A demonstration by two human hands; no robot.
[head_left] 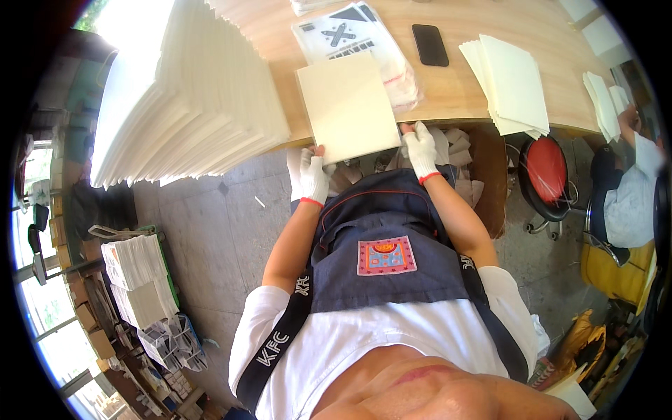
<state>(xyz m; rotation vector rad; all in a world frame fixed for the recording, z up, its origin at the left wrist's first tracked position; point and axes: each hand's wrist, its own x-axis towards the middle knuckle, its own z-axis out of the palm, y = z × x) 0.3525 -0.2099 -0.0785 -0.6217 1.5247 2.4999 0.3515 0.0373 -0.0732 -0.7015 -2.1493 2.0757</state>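
Observation:
A thin, cream-coloured stack of paper (350, 108) juts over the near table edge, partly covering a pile of plastic bags. My left hand (310, 175), in a white glove with a red cuff and bare fingertips, grips its near left corner with the thumb on top. At the near right corner, my right hand (420, 148) is closed on the edge in a matching glove. The fingers beneath are hidden. Behind the paper lie printed clear plastic bags (381, 66) in a pile. To the left rises a tall stack of white paper (203, 105).
A black phone (430, 45) and fanned cream sheets (511, 84) lie on the wooden table (448, 91). A red stool (544, 168) stands below at the right. Another person (630, 189) sits at far right. Bundled paper (140, 269) stands at the lower left.

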